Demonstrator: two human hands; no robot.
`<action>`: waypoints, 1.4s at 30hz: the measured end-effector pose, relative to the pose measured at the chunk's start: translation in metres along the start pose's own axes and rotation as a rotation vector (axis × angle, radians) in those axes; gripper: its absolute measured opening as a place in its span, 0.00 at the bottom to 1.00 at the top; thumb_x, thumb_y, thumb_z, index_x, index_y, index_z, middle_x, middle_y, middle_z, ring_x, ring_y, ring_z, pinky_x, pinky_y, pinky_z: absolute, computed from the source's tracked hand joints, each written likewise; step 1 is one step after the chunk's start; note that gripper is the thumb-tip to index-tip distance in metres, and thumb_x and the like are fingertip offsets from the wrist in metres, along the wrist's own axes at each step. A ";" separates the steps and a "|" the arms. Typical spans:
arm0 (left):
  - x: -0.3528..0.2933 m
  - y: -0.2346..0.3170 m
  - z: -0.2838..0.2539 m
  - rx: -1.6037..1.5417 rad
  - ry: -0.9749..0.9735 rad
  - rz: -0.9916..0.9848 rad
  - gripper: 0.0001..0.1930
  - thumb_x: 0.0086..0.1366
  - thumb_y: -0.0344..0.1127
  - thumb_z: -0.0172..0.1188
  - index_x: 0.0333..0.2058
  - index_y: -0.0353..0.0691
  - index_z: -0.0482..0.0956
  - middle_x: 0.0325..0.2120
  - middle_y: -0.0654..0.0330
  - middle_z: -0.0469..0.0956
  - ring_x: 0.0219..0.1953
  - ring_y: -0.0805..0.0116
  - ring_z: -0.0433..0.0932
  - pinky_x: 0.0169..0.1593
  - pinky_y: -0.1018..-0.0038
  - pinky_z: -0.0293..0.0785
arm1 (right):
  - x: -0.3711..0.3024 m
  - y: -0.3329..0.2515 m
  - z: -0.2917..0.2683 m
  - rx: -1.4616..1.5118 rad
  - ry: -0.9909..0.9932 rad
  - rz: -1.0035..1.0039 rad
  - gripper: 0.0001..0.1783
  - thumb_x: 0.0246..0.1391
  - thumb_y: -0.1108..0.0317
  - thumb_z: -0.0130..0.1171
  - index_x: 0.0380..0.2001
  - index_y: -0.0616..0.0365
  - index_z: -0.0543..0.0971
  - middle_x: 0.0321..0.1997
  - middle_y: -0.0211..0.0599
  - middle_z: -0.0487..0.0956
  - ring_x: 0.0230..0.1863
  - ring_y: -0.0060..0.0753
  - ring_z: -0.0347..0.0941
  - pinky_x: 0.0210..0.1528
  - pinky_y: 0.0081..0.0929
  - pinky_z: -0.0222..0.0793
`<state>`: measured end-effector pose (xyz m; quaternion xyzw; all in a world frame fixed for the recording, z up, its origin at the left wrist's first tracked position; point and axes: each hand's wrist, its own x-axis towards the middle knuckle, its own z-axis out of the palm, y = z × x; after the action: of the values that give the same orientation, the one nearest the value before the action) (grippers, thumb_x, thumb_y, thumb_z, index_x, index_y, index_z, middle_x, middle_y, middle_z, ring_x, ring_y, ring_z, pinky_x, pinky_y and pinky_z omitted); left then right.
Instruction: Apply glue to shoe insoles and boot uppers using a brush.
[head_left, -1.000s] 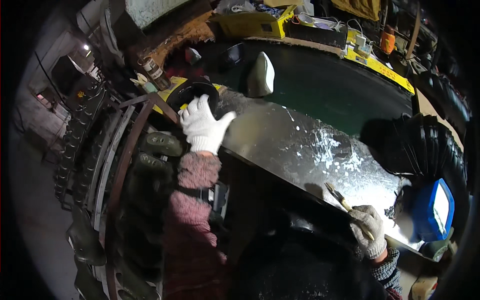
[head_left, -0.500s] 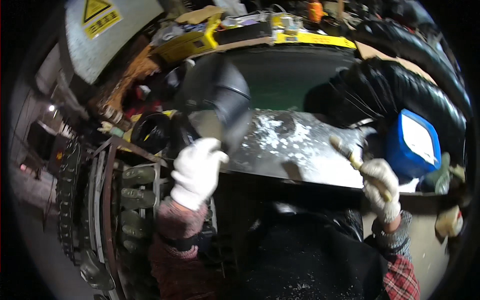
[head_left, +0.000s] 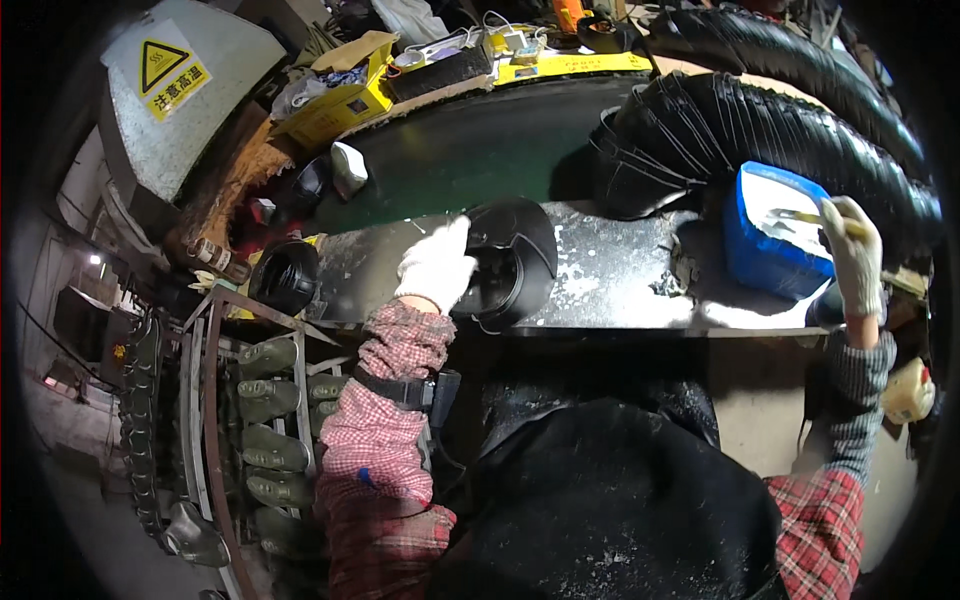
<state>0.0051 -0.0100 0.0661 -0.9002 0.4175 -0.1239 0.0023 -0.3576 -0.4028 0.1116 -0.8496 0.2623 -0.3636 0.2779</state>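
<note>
A hollow, curved black rubber piece (head_left: 532, 240), resembling part of a boot, rests on the metal bench top (head_left: 625, 270) with its opening toward me. At its left edge my left hand (head_left: 437, 268), in a white knit glove, is closed, its fingertips partly hidden. Far to the right, my right hand (head_left: 852, 250), gloved too, grips a brush (head_left: 808, 217) by its handle. The brush head reaches into a blue plastic tub (head_left: 750, 235) of white paste (head_left: 775, 200). White smears mark the bench between the hands.
Nested black rubber pieces (head_left: 740, 130) curve along the back right. A dark green belt (head_left: 450, 150) runs behind the bench. On the left stand a rack (head_left: 215, 400) of dark foot-shaped forms (head_left: 270, 400) and a grey metal housing (head_left: 215, 70). A yellow box (head_left: 345, 105) sits behind.
My left hand has lowered the black rubber piece from a raised tilt onto the bench. My right hand has moved right and up, taking the brush into the tub. The view has shifted.
</note>
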 end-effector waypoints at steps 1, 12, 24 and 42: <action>0.003 -0.008 0.007 0.071 -0.146 -0.068 0.19 0.63 0.38 0.58 0.54 0.49 0.74 0.39 0.56 0.81 0.39 0.50 0.81 0.43 0.57 0.78 | -0.008 -0.010 -0.001 0.046 0.079 -0.026 0.12 0.65 0.62 0.56 0.38 0.62 0.79 0.26 0.24 0.72 0.28 0.14 0.67 0.28 0.13 0.62; -0.124 0.057 0.022 -1.783 0.191 -0.577 0.17 0.65 0.29 0.61 0.52 0.33 0.74 0.34 0.66 0.80 0.29 0.72 0.77 0.36 0.76 0.74 | -0.086 -0.045 0.028 0.119 0.195 -0.112 0.08 0.59 0.78 0.56 0.41 0.67 0.78 0.38 0.42 0.80 0.39 0.27 0.75 0.43 0.22 0.71; -0.164 0.072 0.051 -2.164 -0.016 -0.833 0.08 0.67 0.31 0.58 0.44 0.40 0.77 0.26 0.73 0.73 0.25 0.81 0.69 0.29 0.80 0.67 | -0.044 -0.144 0.222 0.958 -0.396 0.101 0.14 0.61 0.67 0.59 0.45 0.66 0.79 0.37 0.36 0.82 0.36 0.21 0.76 0.39 0.19 0.72; -0.118 0.046 0.018 -2.131 -0.297 -0.483 0.08 0.70 0.33 0.53 0.40 0.36 0.77 0.28 0.67 0.79 0.28 0.79 0.76 0.31 0.78 0.71 | -0.086 -0.216 0.181 0.795 -0.831 -0.846 0.18 0.55 0.58 0.65 0.43 0.57 0.81 0.24 0.34 0.80 0.25 0.36 0.79 0.31 0.31 0.77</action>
<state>-0.0982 0.0471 0.0181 -0.5047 0.1189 0.4119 -0.7494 -0.2185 -0.1428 0.1089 -0.7810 -0.3699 -0.1543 0.4790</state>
